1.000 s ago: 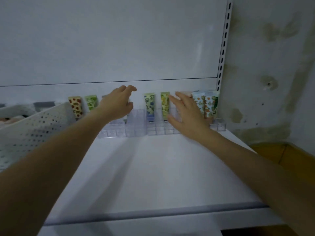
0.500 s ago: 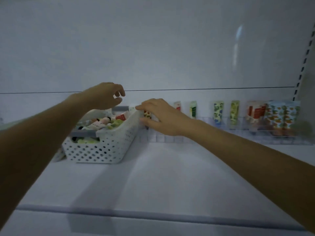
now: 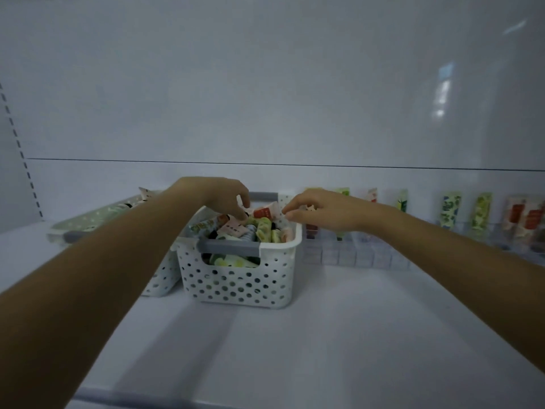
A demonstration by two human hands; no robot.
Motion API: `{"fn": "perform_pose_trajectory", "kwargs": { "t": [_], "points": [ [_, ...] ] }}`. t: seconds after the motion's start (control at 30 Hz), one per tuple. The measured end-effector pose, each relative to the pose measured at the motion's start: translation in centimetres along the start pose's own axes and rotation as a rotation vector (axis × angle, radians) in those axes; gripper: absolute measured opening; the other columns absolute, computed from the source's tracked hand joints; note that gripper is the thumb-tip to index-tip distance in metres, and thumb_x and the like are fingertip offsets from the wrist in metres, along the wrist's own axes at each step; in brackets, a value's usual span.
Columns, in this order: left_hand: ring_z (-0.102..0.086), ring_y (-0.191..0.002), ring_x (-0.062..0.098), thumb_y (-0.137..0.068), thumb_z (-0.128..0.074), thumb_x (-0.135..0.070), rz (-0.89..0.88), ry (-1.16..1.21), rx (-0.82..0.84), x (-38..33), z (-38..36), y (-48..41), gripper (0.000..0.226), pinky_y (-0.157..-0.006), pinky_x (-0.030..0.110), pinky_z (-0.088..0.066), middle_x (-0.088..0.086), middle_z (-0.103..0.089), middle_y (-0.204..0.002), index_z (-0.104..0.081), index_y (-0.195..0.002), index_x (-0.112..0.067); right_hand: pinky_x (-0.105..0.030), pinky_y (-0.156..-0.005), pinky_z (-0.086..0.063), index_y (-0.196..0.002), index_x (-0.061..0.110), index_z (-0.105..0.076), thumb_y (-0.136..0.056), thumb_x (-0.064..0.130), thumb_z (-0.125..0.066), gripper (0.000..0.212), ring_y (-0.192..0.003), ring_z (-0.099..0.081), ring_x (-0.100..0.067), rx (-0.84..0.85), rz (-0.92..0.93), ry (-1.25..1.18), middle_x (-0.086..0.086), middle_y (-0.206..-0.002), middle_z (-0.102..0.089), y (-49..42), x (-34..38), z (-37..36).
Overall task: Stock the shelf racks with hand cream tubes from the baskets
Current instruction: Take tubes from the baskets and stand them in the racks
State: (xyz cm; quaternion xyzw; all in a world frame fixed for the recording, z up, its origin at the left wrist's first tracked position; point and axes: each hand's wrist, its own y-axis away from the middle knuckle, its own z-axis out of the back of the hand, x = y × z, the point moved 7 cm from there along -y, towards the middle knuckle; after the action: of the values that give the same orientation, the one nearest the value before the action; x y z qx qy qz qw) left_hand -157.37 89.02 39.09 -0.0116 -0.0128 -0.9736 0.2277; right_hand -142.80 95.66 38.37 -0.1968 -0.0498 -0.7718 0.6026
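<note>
Heaped loose in the white perforated basket (image 3: 236, 281), right under both hands: hand cream tubes (image 3: 259, 231) in mixed red, pink and green prints, lying at all angles. Left hand (image 3: 221, 196) over the pile from the near left, fingers (image 3: 242, 214) curled down and touching the topmost tubes; cannot tell whether pinching one. Right hand (image 3: 324, 212) just beside it at the basket's right rim, fingers curled toward a red-and-white tube, tips at its edge; grip likewise unclear. Hands close together with a narrow gap between, not touching. Grey handle bars on the basket's near and far rims.

Left of the left forearm, just beside the first basket: second basket (image 3: 160, 278), also holding tubes. Beyond and below the right hand, running off to its right: clear rack (image 3: 356, 256) of small compartments, upright tubes (image 3: 449, 211) standing along its back with gaps between them.

Under everything, white shelf (image 3: 309, 349). Behind the hands, pale back panel (image 3: 265, 84). Far to the left of the left hand, slotted upright (image 3: 17, 137).
</note>
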Motion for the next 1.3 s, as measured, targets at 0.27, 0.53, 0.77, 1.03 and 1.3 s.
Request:
{"fn": "perform_pose_trajectory", "kwargs": {
  "t": [0.27, 0.53, 0.77, 1.03, 1.3],
  "points": [
    [-0.051, -0.110, 0.022, -0.086, -0.063, -0.032, -0.016, 0.123, -0.059, 0.1, -1.0, -2.0, 0.048, -0.090, 0.032, -0.041, 0.004, -0.049, -0.130, -0.047, -0.129, -0.021, -0.023, -0.091, -0.040, -0.125, 0.029, -0.055, -0.090, 0.016, -0.057, 0.038, -0.109, -0.052, -0.008, 0.163, 0.009, 0.089, 0.009, -0.121, -0.056, -3.2, 2.1, -1.3],
    [-0.057, -0.086, 0.023, -0.091, -0.051, -0.016, -0.014, 0.664, -0.452, 2.2, 1.7, -2.1, 0.033, -0.081, 0.036, -0.051, 0.012, -0.059, -0.099, -0.051, -0.123, -0.006, -0.028, -0.091, -0.042, -0.122, 0.035, -0.057, -0.083, 0.020, -0.066, 0.042, -0.103, -0.053, -0.013, 0.310, -0.019, 0.240, 0.004, -0.140, -0.042, -5.2, 2.3, -2.5],
    [-0.054, -0.089, 0.024, -0.084, -0.065, -0.014, 0.238, 1.073, -0.767, 6.4, 2.8, -1.3, 0.034, -0.066, 0.032, -0.053, 0.013, -0.051, -0.095, -0.034, -0.098, -0.006, -0.024, -0.083, -0.036, -0.120, 0.029, -0.056, -0.081, 0.030, -0.069, 0.042, -0.100, -0.044, -0.008, 0.259, 0.012, 0.272, 0.011, -0.118, -0.043, -6.1, 2.5, -2.9],
    [-0.059, -0.083, 0.019, -0.085, -0.063, -0.006, 0.238, 1.718, -0.663, 5.3, 2.4, -0.1, 0.010, -0.068, 0.024, -0.057, 0.011, -0.053, -0.091, -0.053, -0.082, -0.005, -0.007, -0.066, -0.047, -0.110, 0.012, -0.055, -0.092, 0.027, -0.055, 0.024, -0.082, -0.060, -0.006, -0.176, 0.087, -0.353, 0.005, -0.095, -0.061, -4.9, 2.1, 0.7],
    [-0.060, -0.073, 0.017, -0.088, -0.060, -0.010, 0.217, 1.790, -0.421, -2.3, 2.9, 0.0, 0.013, -0.060, 0.024, -0.056, 0.015, -0.054, -0.100, -0.052, -0.094, -0.001, -0.034, -0.072, -0.057, -0.096, 0.010, -0.049, -0.098, 0.029, -0.043, 0.020, -0.078, -0.066, -0.022, -0.396, -0.128, -1.129, -0.007, -0.092, -0.059, -0.8, -3.4, 3.9]
  ]
}}
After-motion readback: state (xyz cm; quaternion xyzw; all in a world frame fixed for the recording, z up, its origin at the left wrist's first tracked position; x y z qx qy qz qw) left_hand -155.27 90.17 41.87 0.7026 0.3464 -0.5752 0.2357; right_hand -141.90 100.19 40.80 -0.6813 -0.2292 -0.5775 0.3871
